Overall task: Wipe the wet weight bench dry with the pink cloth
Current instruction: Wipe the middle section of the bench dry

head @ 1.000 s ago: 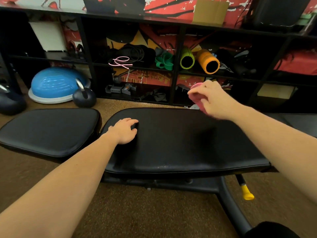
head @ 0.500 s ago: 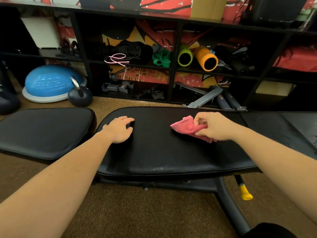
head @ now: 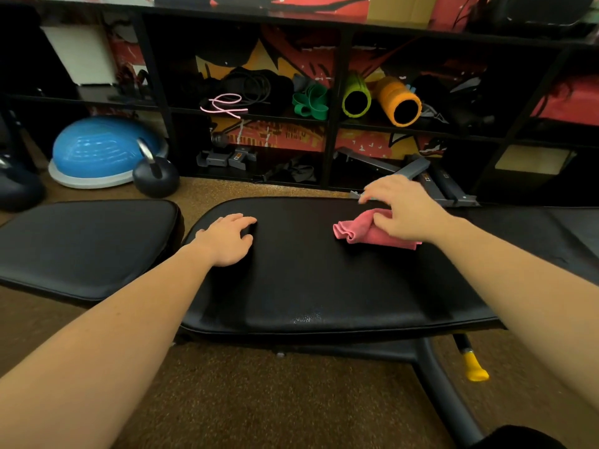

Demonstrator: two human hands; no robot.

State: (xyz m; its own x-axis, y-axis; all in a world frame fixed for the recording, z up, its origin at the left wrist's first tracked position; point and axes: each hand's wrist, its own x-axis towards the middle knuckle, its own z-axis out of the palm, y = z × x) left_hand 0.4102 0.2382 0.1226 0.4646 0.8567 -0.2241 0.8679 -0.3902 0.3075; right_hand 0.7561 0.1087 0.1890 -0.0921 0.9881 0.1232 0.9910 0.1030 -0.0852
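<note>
Right hand (head: 405, 210), lowered within the last second, now loosely pinches the bunched cloth (head: 359, 231) on the far right of the bench surface (head: 308, 286); left hand (head: 228, 238) rests flat, fingers relaxed; wiping barely begun, droplets remain near edge.

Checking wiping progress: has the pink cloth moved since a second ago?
Yes. The pink cloth came down from in front of the shelf onto the bench pad, under the right hand.

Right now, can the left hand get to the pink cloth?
Probably yes. The left hand lies flat on the bench, and only bare black padding lies between it and the cloth, which the right hand holds.
</note>
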